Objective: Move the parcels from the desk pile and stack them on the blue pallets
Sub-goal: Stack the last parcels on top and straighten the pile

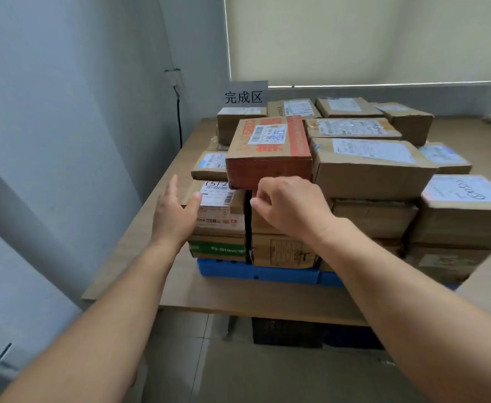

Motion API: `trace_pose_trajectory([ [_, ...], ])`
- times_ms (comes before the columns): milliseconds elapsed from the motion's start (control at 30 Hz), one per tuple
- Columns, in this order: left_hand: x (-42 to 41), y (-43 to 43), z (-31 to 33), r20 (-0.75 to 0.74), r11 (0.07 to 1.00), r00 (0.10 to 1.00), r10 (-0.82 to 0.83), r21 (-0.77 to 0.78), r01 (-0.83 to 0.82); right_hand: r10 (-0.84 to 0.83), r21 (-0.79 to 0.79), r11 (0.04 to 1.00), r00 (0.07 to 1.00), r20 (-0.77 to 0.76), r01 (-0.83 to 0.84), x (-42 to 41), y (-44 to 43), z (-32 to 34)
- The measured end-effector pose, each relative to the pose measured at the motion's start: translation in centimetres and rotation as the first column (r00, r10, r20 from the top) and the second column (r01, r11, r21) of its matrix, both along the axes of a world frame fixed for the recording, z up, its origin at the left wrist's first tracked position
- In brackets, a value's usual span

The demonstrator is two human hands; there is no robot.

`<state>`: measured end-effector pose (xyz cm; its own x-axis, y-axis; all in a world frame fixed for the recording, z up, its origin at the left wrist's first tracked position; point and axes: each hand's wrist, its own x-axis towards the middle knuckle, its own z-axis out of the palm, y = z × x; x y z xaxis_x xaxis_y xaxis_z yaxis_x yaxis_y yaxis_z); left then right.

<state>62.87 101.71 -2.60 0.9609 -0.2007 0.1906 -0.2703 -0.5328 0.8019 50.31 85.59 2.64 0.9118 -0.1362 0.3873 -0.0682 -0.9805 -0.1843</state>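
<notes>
A red and brown parcel with a white label lies on top of the front left of a stack of several cardboard parcels. The stack stands on a blue pallet on a wooden table. My left hand is in front of the stack's left side, fingers straight, thumb touching a labelled box under the red parcel. My right hand hangs just below the red parcel's front face with fingers loosely curled and holds nothing.
A white sign with black characters stands behind the stack. A grey wall runs close along the left, with a black cable hanging down it. Dark crates sit under the table. A window blind covers the back.
</notes>
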Motion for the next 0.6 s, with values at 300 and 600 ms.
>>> trace_pose_trajectory([
  [300,4.0,0.7,-3.8,-0.42,0.987,0.893,-0.162,-0.083,0.14,-0.129,-0.019,0.991,0.952,-0.276,0.129,2.0,-0.4,-5.1],
  [600,4.8,0.8,-4.7,-0.425,0.95,0.86,-0.283,-0.244,0.193,-0.157,-0.02,0.987,0.95,-0.27,0.157,2.8,-0.2,-5.5],
])
